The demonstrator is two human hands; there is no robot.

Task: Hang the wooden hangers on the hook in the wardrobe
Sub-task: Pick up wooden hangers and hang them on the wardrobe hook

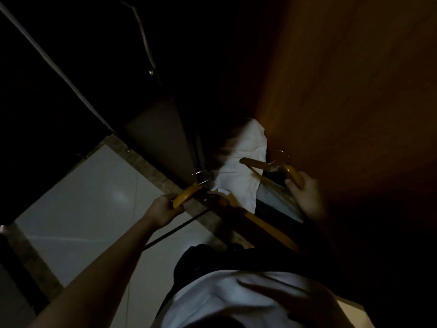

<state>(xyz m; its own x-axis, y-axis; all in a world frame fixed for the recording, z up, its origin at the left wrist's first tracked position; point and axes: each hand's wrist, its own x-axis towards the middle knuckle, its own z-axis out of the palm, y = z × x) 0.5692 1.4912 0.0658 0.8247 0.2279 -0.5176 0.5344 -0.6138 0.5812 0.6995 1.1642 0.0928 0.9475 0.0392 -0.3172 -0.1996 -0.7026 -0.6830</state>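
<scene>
Left of the white cloth (238,176), the left hand (163,209) grips a wooden hanger (185,194). Right of it, the right hand (307,197) grips another hanger (294,175), partly lost in the dark.

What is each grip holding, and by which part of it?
Each holds a wooden hanger by one wooden arm, near its end: the left grip the left hanger, the right grip the right hanger. Neither holds a metal hook.

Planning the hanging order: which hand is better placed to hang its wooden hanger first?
Probably the right hand: its wooden hanger sits past the stone threshold, beside the wooden panel. The left hand holds the other hanger out over that threshold. The hook is not visible.
</scene>
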